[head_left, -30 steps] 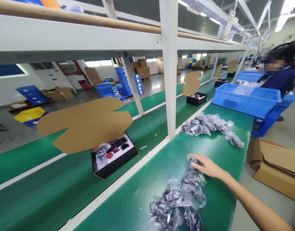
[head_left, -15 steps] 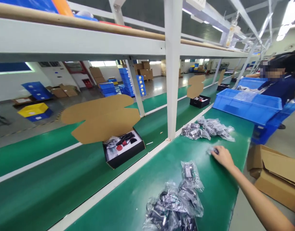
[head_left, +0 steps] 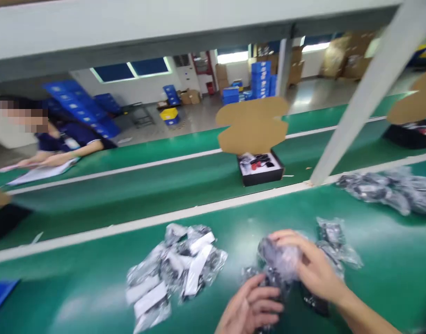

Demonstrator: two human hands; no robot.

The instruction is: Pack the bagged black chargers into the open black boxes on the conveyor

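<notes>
My right hand is curled over a clear plastic bag with a dark part inside, holding it just above the green table. My left hand comes up from below and grips the lower end of the same bagged bundle. More bagged dark parts lie right behind my right hand. A heap of bags with white cards lies to the left of my hands. The frame is blurred by motion.
An open black box with a brown cardboard lid sits on the far belt. More bags lie at the right past a white post. Another black box stands at far right. A person in blue leans at the left.
The view has swung left. My right hand came back from the far bags to the near pile, and my left hand has come into view and joined it on a bag.
</notes>
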